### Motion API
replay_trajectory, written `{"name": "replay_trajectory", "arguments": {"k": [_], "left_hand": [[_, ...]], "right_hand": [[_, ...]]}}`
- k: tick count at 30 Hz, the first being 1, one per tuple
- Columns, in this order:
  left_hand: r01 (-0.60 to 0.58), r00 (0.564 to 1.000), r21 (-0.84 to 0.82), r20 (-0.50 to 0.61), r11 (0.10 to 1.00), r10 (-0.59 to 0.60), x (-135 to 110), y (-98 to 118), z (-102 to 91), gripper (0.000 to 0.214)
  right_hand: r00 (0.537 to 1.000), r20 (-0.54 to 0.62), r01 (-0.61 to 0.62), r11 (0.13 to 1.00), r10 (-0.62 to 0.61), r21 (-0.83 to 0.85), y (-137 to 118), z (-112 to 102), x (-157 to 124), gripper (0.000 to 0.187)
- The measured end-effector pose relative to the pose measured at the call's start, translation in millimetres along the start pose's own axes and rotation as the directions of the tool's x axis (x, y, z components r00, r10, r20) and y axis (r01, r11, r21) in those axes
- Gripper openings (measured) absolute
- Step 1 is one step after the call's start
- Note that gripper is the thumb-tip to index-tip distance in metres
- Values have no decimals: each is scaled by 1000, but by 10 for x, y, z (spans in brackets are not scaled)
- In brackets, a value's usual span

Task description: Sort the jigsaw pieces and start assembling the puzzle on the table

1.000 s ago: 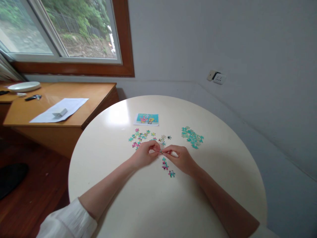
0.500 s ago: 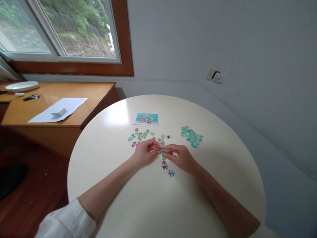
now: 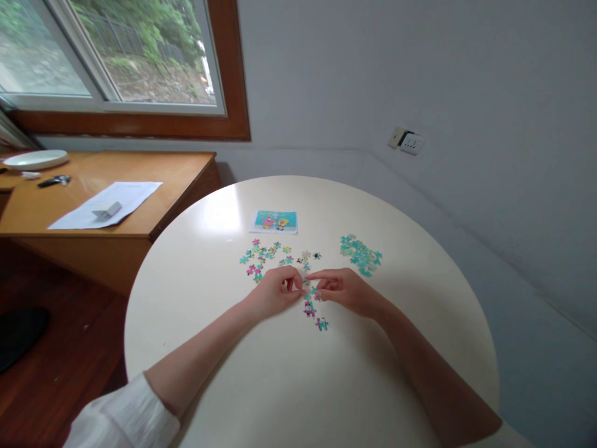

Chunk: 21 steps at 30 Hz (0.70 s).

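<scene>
My left hand [image 3: 278, 291] rests over the middle of the round table, its thumb and index finger curled together at a small teal puzzle piece [image 3: 306, 281]. Opposite it, my right hand [image 3: 347, 290] has its index finger stretched to the left. Another teal puzzle piece [image 3: 314, 290] sits at its thumb tip, apparently pinched by the thumb and a bent finger. Just below the fingertips lies a joined pink and teal puzzle section [image 3: 309, 306]. A separate small section [image 3: 321, 323] is nearer me. Fingers partly cover the pieces.
Loose mixed-colour puzzle pieces [image 3: 255, 255] lie beyond my left hand, and a teal pile [image 3: 360, 254] lies to the right. A cartoon picture card [image 3: 274, 221] is at the back of the round table [image 3: 298, 398]. A wooden desk [image 3: 186, 171] stands at left.
My fingertips have drawn apart: the right thumb has shifted right and slightly down with a teal piece, while the right index finger still reaches left. The view has shifted slightly.
</scene>
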<state>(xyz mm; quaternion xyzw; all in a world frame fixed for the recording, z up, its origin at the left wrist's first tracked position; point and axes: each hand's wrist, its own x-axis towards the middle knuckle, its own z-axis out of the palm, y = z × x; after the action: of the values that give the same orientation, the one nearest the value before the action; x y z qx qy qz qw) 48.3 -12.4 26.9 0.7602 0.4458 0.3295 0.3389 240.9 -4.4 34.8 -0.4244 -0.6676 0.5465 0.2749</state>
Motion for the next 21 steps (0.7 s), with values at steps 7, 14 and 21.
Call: {"name": "replay_trajectory", "arguments": {"k": [7,14,21], "left_hand": [[-176,973,186,179,967,143,-37,-4,-10,11],[-303,929,133,261,944,261,-34,-12,17,11],[-327,915,167,300,930,268,-46,29,12,12]], "right_hand": [[992,72,-96,995,99,-35,-58,-52,-35,18],[989,130,-55,996,64,-65,-108,-25,-42,16],[988,140,-43,993,58,-111,-121,-4,-47,11]]}}
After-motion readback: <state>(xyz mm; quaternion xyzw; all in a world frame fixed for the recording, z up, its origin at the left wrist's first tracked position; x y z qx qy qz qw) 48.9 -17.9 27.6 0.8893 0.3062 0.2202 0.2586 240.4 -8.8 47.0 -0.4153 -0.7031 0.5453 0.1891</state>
